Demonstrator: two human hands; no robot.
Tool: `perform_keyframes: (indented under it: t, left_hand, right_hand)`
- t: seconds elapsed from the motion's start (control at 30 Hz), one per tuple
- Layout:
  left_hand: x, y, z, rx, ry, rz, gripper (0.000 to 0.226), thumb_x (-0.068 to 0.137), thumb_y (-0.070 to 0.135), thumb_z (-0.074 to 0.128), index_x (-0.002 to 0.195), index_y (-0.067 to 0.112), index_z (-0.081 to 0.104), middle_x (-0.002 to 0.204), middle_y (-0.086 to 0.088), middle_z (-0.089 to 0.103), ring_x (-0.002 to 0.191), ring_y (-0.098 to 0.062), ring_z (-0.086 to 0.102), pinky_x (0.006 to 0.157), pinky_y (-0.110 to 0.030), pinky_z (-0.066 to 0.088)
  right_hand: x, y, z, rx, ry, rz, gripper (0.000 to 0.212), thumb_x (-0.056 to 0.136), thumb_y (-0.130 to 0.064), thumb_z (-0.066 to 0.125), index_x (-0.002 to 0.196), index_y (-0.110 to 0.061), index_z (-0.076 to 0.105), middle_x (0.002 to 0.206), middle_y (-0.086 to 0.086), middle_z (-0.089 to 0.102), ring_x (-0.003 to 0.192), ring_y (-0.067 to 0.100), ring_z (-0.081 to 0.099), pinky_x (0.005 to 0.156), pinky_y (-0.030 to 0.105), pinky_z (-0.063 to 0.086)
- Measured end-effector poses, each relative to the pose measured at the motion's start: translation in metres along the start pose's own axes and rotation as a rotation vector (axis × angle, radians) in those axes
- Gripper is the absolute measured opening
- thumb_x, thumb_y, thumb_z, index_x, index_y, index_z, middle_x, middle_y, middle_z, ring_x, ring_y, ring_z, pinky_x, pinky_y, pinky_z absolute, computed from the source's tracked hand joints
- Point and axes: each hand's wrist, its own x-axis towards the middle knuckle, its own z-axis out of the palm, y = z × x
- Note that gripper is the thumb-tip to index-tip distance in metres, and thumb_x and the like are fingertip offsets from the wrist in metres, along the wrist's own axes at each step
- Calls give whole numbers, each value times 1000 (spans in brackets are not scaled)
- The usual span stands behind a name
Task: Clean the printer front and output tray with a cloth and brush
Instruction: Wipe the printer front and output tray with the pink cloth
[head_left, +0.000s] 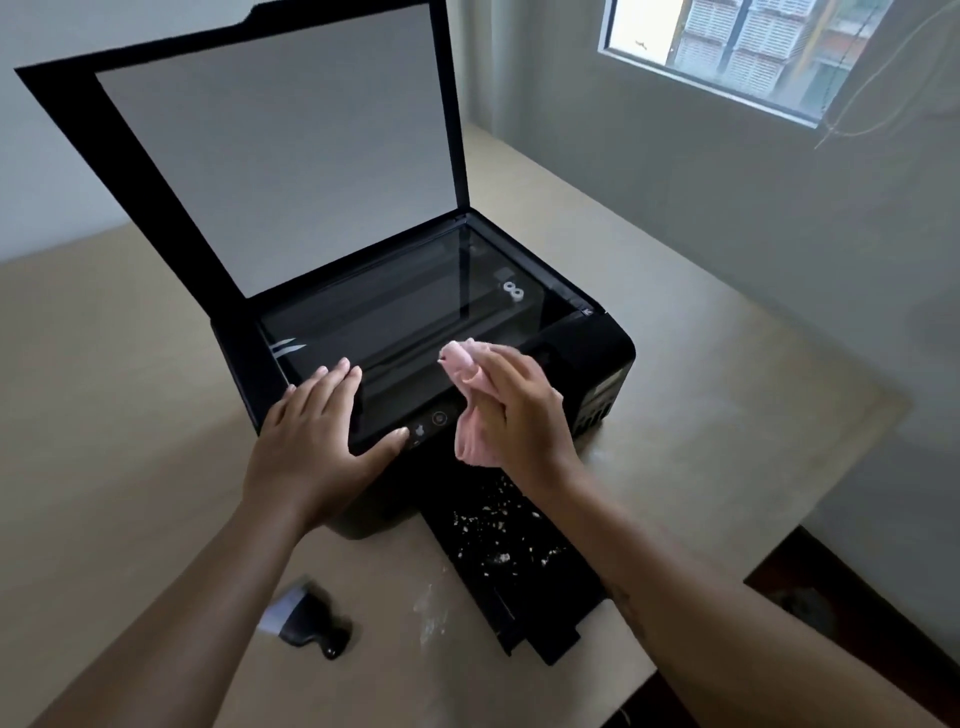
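**Head view, looking down.** A black printer (608, 358) stands on a beige worktop (130, 389). Its scanner lid (270, 156) is raised at the back and the scanner glass (405, 312) is exposed.

The left hand (311, 441) lies flat, fingers straight, on the front left edge of the printer top, with the thumb near the control panel (439, 418). It grips nothing. The right hand (519, 415) has its fingers curled round a bunched pink cloth (472, 441) at the front right of the glass. Whether the cloth touches the surface cannot be told.

The output tray (524, 582) juts from the printer front towards the viewer and carries scattered pale crumbs (498, 545). A dark brush (306, 618) with pale bristles lies on the worktop left of the tray, apart from both hands.

**Handling (judged).**
- **Cloth:** it is soft and light, and bunched in the fingers it should mould to a surface.
- **Tray:** it looks like thin, overhanging plastic that is likely to flex, so light strokes with the printer body steadied would suit it.
- **Brush:** it is best taken by its short dark handle.
- **Glass:** it probably scratches readily, so crumbs are better swept than rubbed.
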Motion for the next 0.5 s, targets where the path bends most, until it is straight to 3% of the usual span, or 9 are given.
perform_keyframes:
  t: [0.07,0.13,0.2,0.27,0.33,0.4,0.5]
  left_hand:
    - [1,1,0,-20,6,-2,101,74,84,20,154,23,22,163,8,14,149,-10,8,121,-36,8]
    - [1,2,0,-25,12,-1,101,73,84,21,154,23,23,163,8,15,149,-10,9,121,-36,8]
    - [1,2,0,-19,16,3,101,73,84,21,154,23,24,163,7,17,149,-10,10,121,-37,9]
    - [1,1,2,-12,20,5,102,73,86,21,153,23,25,162,7,18,149,-10,11,120,-38,10]
    - [2,0,3,1,23,6,103,73,88,21,153,24,26,162,8,19,149,-10,11,120,-38,11]
    - [2,0,4,4,30,-4,103,73,89,23,153,25,26,162,9,20,149,-10,12,119,-38,13]
    - [1,1,4,1,28,-7,103,72,90,24,153,26,26,162,10,20,149,-10,13,119,-39,14]
  right_hand:
    - [16,3,-24,90,102,71,28,91,-22,59,119,-20,61,120,0,66,106,16,62,89,30,54]
    - [30,19,-50,10,202,81,25,92,-31,57,117,-27,55,116,-2,66,100,11,62,80,18,52]
    - [37,45,-73,-139,252,82,19,94,-25,59,113,-26,57,116,0,68,100,13,62,80,26,52]
    - [35,72,-81,-299,74,56,23,97,-24,54,119,-25,61,128,1,63,117,13,56,95,36,50]
    - [21,94,-75,-508,-177,-48,36,99,-35,47,134,-29,54,148,-2,47,142,16,35,118,44,29]
    - [10,107,-72,-562,-217,-135,42,99,-40,46,140,-29,49,153,0,39,149,23,22,122,47,15]
    - [5,118,-76,-564,-190,-306,47,96,-34,57,141,-26,46,151,8,43,147,30,26,119,50,24]
